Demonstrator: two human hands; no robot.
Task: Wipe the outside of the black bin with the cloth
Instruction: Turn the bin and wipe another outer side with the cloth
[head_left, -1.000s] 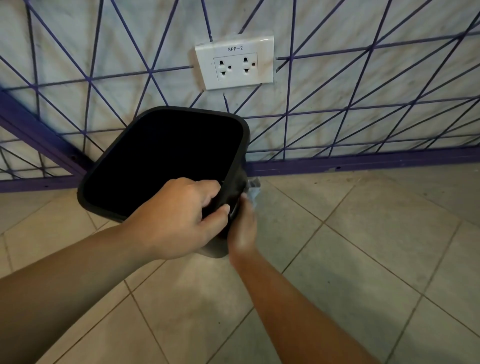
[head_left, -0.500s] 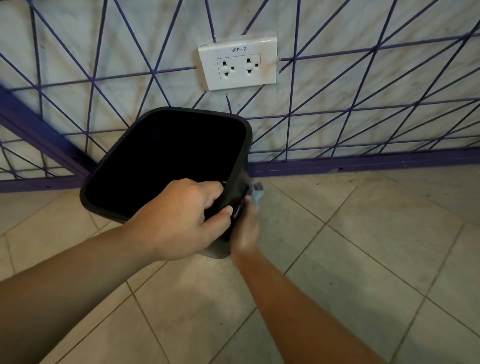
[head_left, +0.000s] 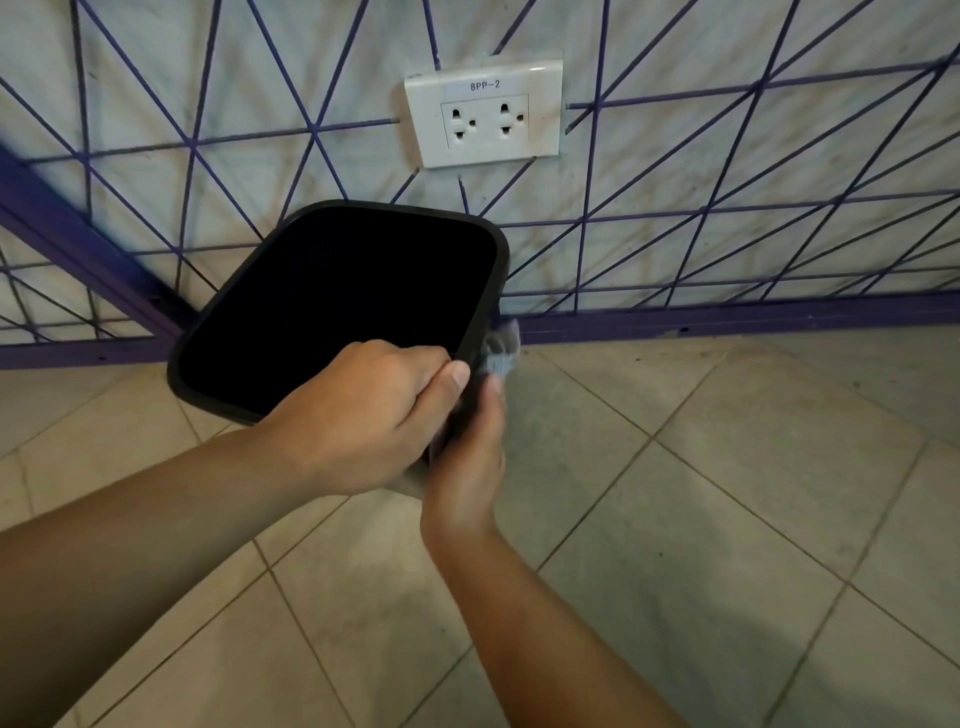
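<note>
Bin-wiping, mid-stroke by the look of it. Going left to right: the left hand grips the near right corner of the black bin, fingers curled over the rim into the opening and thumb lying along the outside edge, so it's clamped on the rim and holding the bin tilted, mouth facing up toward the camera. From those fingers the bin spreads away up and to the left, its long axis running diagonally from the near left toward the wall, where a white socket sits above it.

Just right of that grip, tucked against the bin's outer right wall, is the right hand. It's edge-on to the camera, so I honestly can't tell how its fingers are curled, only that it holds the cloth against the bin. The cloth is a greyish wad poking out just beyond the right hand's fingertips, touching the bin's side right below the rim corner.

So the thing that matters: the wall being wiped runs from the right fingers up toward the rim and down toward the base, hidden under both hands. I'd guess the right hand keeps stroking along that side while the left steadies it. The tiled floor is underneath.
</note>
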